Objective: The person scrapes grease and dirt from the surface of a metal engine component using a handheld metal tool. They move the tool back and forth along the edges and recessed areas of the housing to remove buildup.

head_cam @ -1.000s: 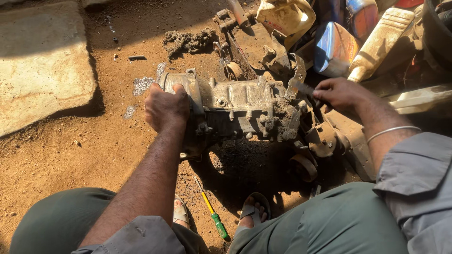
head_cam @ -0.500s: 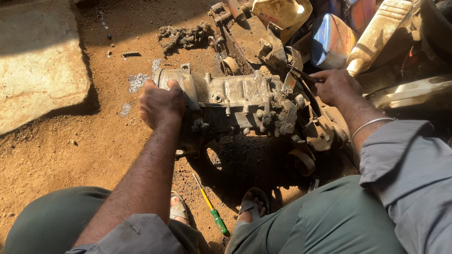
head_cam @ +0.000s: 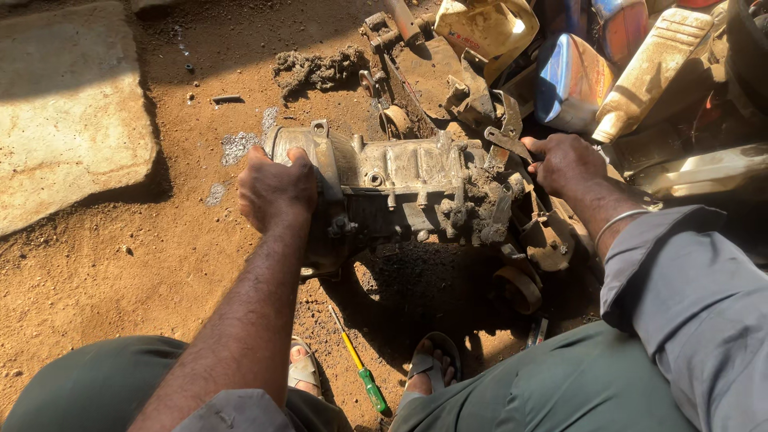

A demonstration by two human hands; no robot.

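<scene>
We steady the grimy engine casing (head_cam: 400,188): left hand (head_cam: 274,190) clamped on its 9 o'clock end, right hand (head_cam: 565,162) gripping a metal tool (head_cam: 506,144) at 3 o'clock. Next, we judge, firm levering.

Two hands, the left (head_cam: 276,190) and the right (head_cam: 564,162), are on one grimy engine casing (head_cam: 408,192) at centre frame. One screwdriver (head_cam: 360,374) with a green and yellow handle lies at lower centre. Two sandalled feet (head_cam: 304,368) (head_cam: 432,368) show below. One stone slab (head_cam: 68,112) fills the upper left. One cream plastic bottle (head_cam: 652,72) sits upper right.
</scene>
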